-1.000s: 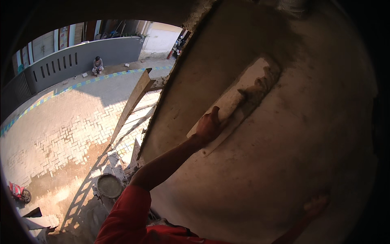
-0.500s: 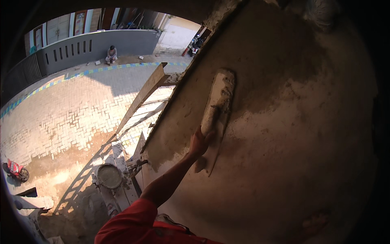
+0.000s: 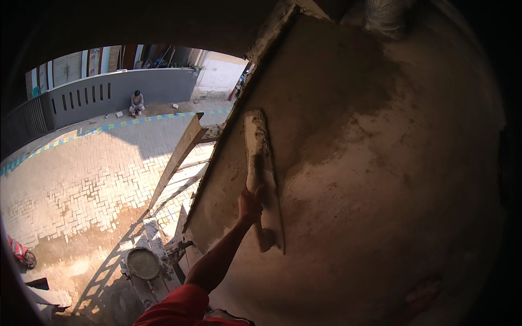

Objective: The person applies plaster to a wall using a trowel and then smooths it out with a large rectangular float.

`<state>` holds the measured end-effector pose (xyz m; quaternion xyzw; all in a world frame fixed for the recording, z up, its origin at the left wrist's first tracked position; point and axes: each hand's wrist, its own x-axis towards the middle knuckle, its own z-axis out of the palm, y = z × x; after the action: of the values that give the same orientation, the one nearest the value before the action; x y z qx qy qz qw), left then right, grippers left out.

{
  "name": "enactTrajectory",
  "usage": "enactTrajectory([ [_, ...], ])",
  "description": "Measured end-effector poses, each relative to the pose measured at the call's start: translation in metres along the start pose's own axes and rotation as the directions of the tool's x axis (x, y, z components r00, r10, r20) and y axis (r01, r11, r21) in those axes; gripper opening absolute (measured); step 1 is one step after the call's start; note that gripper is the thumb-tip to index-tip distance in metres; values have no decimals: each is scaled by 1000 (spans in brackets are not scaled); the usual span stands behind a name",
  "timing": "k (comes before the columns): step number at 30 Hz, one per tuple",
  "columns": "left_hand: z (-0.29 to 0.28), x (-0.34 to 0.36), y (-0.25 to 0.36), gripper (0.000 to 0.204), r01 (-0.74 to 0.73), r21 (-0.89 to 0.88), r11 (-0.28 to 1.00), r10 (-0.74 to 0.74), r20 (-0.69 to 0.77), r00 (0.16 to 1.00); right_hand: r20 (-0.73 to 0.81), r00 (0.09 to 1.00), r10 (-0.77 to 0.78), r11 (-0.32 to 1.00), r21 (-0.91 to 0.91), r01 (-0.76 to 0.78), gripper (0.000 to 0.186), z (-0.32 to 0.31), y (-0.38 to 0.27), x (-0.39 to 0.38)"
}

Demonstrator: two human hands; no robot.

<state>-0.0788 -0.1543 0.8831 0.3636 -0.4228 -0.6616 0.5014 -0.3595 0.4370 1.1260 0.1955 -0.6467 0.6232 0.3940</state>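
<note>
My left hand (image 3: 250,205), at the end of a bare forearm with a red sleeve, is closed around the handle of a long plastering float (image 3: 267,174). The float is smeared with mortar and lies against the plastered wall (image 3: 348,206), near its left edge. Darker, wet-looking plaster covers the upper part of this surface, and a paler area spreads below and to the right. Down at the lower right, my right hand (image 3: 424,295) shows dimly in shadow, apart from the float. Its fingers appear stretched out against the wall.
A round bucket of grey mortar (image 3: 143,263) stands on scaffold planks (image 3: 163,271) at lower left. A wooden post (image 3: 175,160) rises beside the wall edge. Far below lie a paved street (image 3: 92,174), a seated person (image 3: 136,103) and a red motorbike (image 3: 22,252).
My left hand has slid the float leftward over the wall, toward its edge, and the float has turned slightly. The whole view has shifted too. My right hand stays at the lower right.
</note>
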Motion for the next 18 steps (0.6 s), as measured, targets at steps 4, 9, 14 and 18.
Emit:
enactTrajectory([
  [4,7,-18,33,50,-93,91,992,89,49,995,-19,998,59,998,38,-58,59,2,-8,-8],
  [9,22,24,80,62,-333,146,932,317,120,941,-120,985,120,988,115,-107,61,0,7,14],
  [14,31,92,158,63,-562,242,791,543,146,827,106,991,-84,957,287,50,47,-10,19,15],
  [18,19,132,205,72,-639,291,712,601,217,769,374,748,-549,806,472,356,31,50,-89,-42],
])
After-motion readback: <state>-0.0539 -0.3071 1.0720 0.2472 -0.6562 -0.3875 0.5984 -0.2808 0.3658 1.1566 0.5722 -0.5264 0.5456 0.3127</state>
